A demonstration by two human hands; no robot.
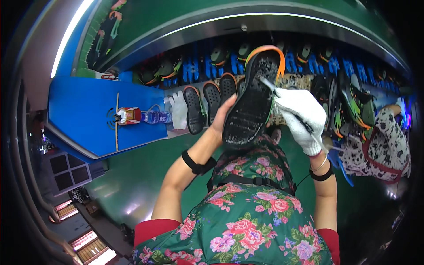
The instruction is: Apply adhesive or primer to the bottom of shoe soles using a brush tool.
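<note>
My bare left hand (224, 115) grips a black shoe sole (243, 117) by its left edge and holds it raised in front of me. An orange rim curves around the toe, and wet-looking marks show on the black surface. My right hand (300, 115), in a white knitted glove, is closed around a brush (267, 84). The pale brush tip touches the sole at its upper right, near the toe. Part of the handle is hidden inside the gloved fingers. Just left of the raised sole, a few black soles with holes (212, 98) stand on the bench.
A blue panel (79, 115) carries a red and white packet (129, 115) and a plastic bottle (155, 117). Beside them lies a white glove (179, 110). Shoes and blue shoe lasts (191, 68) line the far rack. At right, another person in spotted clothing (384, 145) works close by.
</note>
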